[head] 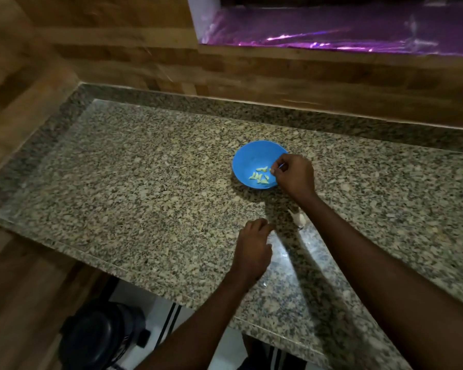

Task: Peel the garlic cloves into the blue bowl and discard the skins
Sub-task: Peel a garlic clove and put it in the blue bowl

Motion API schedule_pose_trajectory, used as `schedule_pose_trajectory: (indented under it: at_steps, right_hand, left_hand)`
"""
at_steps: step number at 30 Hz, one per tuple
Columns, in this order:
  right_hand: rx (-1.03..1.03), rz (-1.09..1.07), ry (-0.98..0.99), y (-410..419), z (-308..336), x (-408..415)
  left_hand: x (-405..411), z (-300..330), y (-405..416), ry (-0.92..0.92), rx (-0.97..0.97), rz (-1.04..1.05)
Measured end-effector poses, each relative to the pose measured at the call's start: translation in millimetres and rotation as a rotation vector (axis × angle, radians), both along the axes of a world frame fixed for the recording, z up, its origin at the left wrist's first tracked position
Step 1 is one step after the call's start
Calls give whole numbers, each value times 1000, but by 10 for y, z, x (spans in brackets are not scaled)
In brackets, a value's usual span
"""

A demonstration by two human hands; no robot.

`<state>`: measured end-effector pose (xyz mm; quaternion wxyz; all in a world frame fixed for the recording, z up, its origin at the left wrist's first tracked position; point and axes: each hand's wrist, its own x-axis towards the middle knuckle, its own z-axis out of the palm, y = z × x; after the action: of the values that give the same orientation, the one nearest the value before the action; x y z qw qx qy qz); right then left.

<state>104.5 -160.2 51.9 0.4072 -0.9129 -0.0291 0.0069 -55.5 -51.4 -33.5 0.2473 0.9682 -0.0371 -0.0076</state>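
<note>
Garlic cloves (259, 176), peeled and pale yellow-green, are sitting in a little heap at the bottom of the blue bowl (247, 158), which is out on the speckled granite surface (145, 182), a bit back from the front edge. Right hand (294, 174) is over the bowl's right rim with the fingers curled in, looks like it's pinching something small at the tips, but honestly too tiny to say if it's a clove or skin. Left hand (253, 249) is nearer the front edge, well apart from the bowl, fingers bent loosely and pointing down at the surface; can't tell if it's got anything. Between the two arms there's a whitish garlic piece (301, 218) lying on the surface, partly tucked under the right forearm.
</note>
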Motion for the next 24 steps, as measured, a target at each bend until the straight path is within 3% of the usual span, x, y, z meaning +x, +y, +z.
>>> schedule_pose_trajectory:
  at_steps: [4,8,11,14,17,20,24]
  right_hand:
    - [12,49,-2,95,-43,77]
    - [-32,-79,-56,-218,-105,-185]
    - [-158,-137,71,-581,-352,-519]
    - [-175,-40,224,-765,-558,-782]
    - [-202,28,184,-740,-625,-904]
    - [-126,-52,122,-713,-635,-948]
    - [-24,-142,222,-769,-566,-991]
  left_hand:
    - [-9,-53,77,8,-32,-31]
    - [-7,-95,109,-4,-51,-34]
    - [-3,-125,129,-15,-46,-50]
    - [-4,-129,134,-27,-28,-56]
    - [-11,-88,114,-30,-12,-57]
    - [-16,-37,87,9,8,-48]
    - [-40,8,68,5,28,-61]
